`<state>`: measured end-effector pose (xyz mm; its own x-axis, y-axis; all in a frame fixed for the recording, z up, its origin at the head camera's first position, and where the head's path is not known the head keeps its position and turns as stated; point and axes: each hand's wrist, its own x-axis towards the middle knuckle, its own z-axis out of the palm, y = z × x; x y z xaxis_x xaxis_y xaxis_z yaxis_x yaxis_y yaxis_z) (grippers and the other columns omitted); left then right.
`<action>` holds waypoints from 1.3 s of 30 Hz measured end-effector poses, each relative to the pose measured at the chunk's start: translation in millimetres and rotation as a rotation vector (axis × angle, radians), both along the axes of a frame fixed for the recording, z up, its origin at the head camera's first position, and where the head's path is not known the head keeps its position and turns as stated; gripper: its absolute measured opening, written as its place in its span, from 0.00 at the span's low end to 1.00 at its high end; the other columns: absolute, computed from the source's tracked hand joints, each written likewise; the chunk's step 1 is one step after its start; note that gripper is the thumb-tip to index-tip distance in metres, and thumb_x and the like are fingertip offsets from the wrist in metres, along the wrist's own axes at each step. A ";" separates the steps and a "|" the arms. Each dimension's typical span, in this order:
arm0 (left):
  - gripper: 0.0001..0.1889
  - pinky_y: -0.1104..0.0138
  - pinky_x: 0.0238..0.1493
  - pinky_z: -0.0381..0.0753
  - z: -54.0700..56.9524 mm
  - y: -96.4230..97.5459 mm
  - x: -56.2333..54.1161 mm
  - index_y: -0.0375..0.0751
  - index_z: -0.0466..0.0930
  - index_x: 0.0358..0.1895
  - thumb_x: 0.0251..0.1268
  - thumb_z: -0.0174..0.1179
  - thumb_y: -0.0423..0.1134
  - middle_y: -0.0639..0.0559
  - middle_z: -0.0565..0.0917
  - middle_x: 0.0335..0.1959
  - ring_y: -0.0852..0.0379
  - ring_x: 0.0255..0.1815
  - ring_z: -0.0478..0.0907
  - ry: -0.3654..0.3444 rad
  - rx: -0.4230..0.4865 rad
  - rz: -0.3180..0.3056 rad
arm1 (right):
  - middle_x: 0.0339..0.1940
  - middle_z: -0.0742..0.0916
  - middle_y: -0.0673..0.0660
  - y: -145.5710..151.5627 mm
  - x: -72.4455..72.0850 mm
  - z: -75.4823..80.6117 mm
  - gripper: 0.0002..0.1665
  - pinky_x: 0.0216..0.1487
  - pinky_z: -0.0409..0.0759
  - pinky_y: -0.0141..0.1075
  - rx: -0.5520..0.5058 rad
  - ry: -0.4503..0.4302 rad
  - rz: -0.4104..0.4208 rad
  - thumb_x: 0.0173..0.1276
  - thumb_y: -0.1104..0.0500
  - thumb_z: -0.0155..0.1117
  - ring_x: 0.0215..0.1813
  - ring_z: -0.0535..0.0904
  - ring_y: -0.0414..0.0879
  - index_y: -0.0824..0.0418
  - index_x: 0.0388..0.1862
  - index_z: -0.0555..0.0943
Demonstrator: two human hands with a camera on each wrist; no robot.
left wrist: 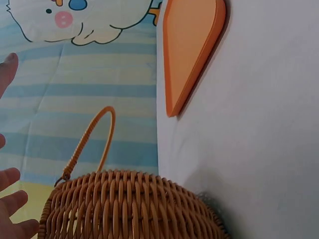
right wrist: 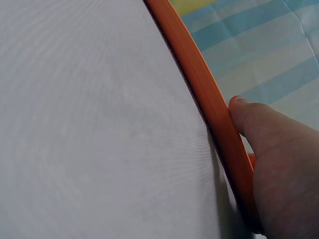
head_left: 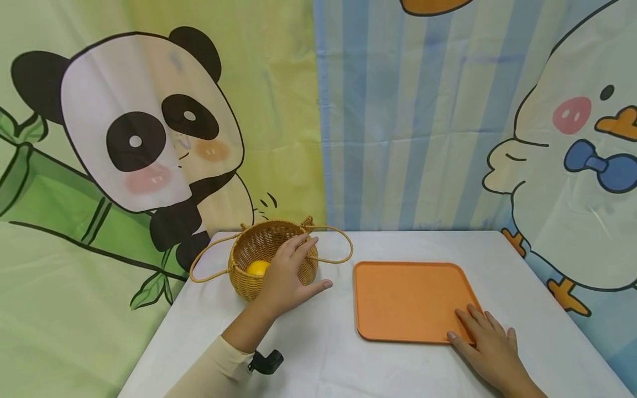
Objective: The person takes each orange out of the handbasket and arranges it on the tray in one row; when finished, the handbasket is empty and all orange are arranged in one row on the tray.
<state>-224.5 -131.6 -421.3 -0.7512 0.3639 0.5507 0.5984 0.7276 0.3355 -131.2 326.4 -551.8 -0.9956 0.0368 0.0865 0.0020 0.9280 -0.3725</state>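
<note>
A woven wicker basket (head_left: 244, 284) with two loop handles stands on the left part of the table, and inside it lies a smooth yellow rounded thing (head_left: 257, 268), partly hidden. My left hand (head_left: 288, 276) is over the basket's near right side, thumb spread away from the fingers, holding nothing. In the left wrist view its fingertips (left wrist: 14, 201) show beside the basket rim. An orange rectangular tray (head_left: 413, 301) lies flat to the right of the basket. At its near right corner rests my right hand (head_left: 490, 345), fingers extended over the edge; its thumb (right wrist: 249, 112) touches the rim.
The table (head_left: 328, 359) has a white cover. Behind it hangs a curtain (head_left: 398, 110) printed with a panda and a white bird. Below the left sleeve (head_left: 214, 367) a black wrist mount (head_left: 267, 362) sticks out. One basket handle (head_left: 343, 237) reaches toward the tray.
</note>
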 end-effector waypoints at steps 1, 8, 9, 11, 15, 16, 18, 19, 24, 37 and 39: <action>0.51 0.36 0.71 0.71 0.9 -1.7 -0.9 0.57 0.68 0.82 0.56 0.75 0.69 0.45 0.69 0.80 0.40 0.80 0.65 -0.010 0.002 0.007 | 0.79 0.66 0.80 -0.1 -0.1 0.2 0.57 0.62 0.37 0.89 0.003 -0.001 -0.001 0.73 0.22 0.56 0.76 0.53 0.85 0.68 0.77 0.73; 0.52 0.38 0.69 0.74 5.7 -10.2 -5.5 0.57 0.67 0.82 0.55 0.76 0.69 0.48 0.69 0.80 0.42 0.80 0.64 -0.059 0.028 0.043 | 0.79 0.66 0.80 0.4 -0.9 0.7 0.57 0.62 0.38 0.89 0.006 -0.012 -0.002 0.73 0.21 0.56 0.76 0.53 0.85 0.68 0.77 0.73; 0.52 0.37 0.69 0.74 6.2 -11.1 -5.7 0.57 0.67 0.82 0.55 0.76 0.69 0.49 0.68 0.81 0.42 0.80 0.64 -0.066 0.032 0.044 | 0.79 0.66 0.80 0.4 -1.2 0.5 0.58 0.62 0.37 0.89 0.006 -0.016 -0.004 0.73 0.21 0.56 0.76 0.53 0.85 0.68 0.77 0.73; 0.51 0.38 0.69 0.74 7.0 -12.6 -6.8 0.57 0.67 0.82 0.55 0.75 0.69 0.50 0.68 0.81 0.43 0.80 0.64 -0.073 0.029 0.045 | 0.79 0.66 0.80 0.9 -1.3 0.0 0.58 0.62 0.37 0.89 0.004 -0.023 -0.008 0.72 0.20 0.55 0.76 0.53 0.85 0.68 0.77 0.73; 0.52 0.37 0.69 0.74 10.1 -16.9 -9.1 0.55 0.68 0.82 0.55 0.76 0.69 0.47 0.68 0.80 0.40 0.80 0.65 -0.048 0.026 0.036 | 0.80 0.65 0.79 1.7 -1.7 -1.5 0.58 0.62 0.36 0.89 0.001 -0.024 -0.009 0.72 0.20 0.55 0.76 0.52 0.85 0.68 0.78 0.72; 0.52 0.38 0.69 0.74 11.3 -18.1 -9.6 0.55 0.68 0.82 0.55 0.76 0.69 0.47 0.68 0.80 0.40 0.79 0.65 -0.040 0.019 0.037 | 0.80 0.65 0.79 1.7 -1.7 -1.8 0.58 0.62 0.36 0.89 0.000 -0.021 -0.006 0.73 0.20 0.55 0.76 0.52 0.85 0.67 0.78 0.72; 0.52 0.37 0.69 0.75 14.0 -20.4 -10.5 0.54 0.68 0.82 0.55 0.76 0.69 0.46 0.69 0.80 0.39 0.79 0.66 -0.029 0.018 0.038 | 0.80 0.66 0.79 1.9 -1.3 -2.2 0.57 0.62 0.36 0.89 -0.005 -0.012 0.000 0.73 0.21 0.55 0.76 0.53 0.84 0.67 0.78 0.72; 0.52 0.37 0.68 0.75 15.1 -21.5 -10.9 0.54 0.68 0.82 0.55 0.76 0.69 0.46 0.69 0.80 0.39 0.79 0.66 -0.028 0.015 0.042 | 0.80 0.66 0.79 1.9 -1.1 -2.3 0.57 0.62 0.36 0.89 -0.008 -0.008 0.002 0.73 0.21 0.56 0.76 0.53 0.84 0.67 0.78 0.72; 0.51 0.35 0.70 0.72 17.8 -26.4 -15.1 0.56 0.66 0.83 0.58 0.75 0.68 0.48 0.68 0.81 0.39 0.80 0.64 -0.070 0.027 0.049 | 0.80 0.66 0.79 2.1 -0.6 -2.8 0.57 0.62 0.37 0.88 -0.009 -0.002 -0.001 0.73 0.22 0.56 0.76 0.53 0.84 0.67 0.78 0.73; 0.49 0.36 0.73 0.68 21.9 -42.0 -33.6 0.55 0.66 0.83 0.61 0.74 0.67 0.48 0.69 0.80 0.40 0.80 0.64 -0.173 0.080 0.051 | 0.80 0.66 0.79 3.0 0.5 -2.6 0.57 0.63 0.36 0.88 -0.015 -0.006 -0.002 0.73 0.22 0.56 0.77 0.52 0.84 0.67 0.78 0.72; 0.48 0.37 0.73 0.68 22.3 -44.4 -35.7 0.55 0.65 0.83 0.62 0.75 0.64 0.50 0.69 0.80 0.41 0.80 0.65 -0.202 0.110 0.047 | 0.80 0.66 0.79 2.3 0.9 -1.8 0.57 0.63 0.36 0.88 -0.021 -0.007 -0.002 0.73 0.22 0.56 0.77 0.52 0.84 0.67 0.78 0.72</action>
<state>-260.2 -176.0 -399.0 -0.8646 0.2721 0.4223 0.4778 0.7052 0.5238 -130.3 328.8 -553.6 -0.9961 0.0409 0.0786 0.0069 0.9201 -0.3917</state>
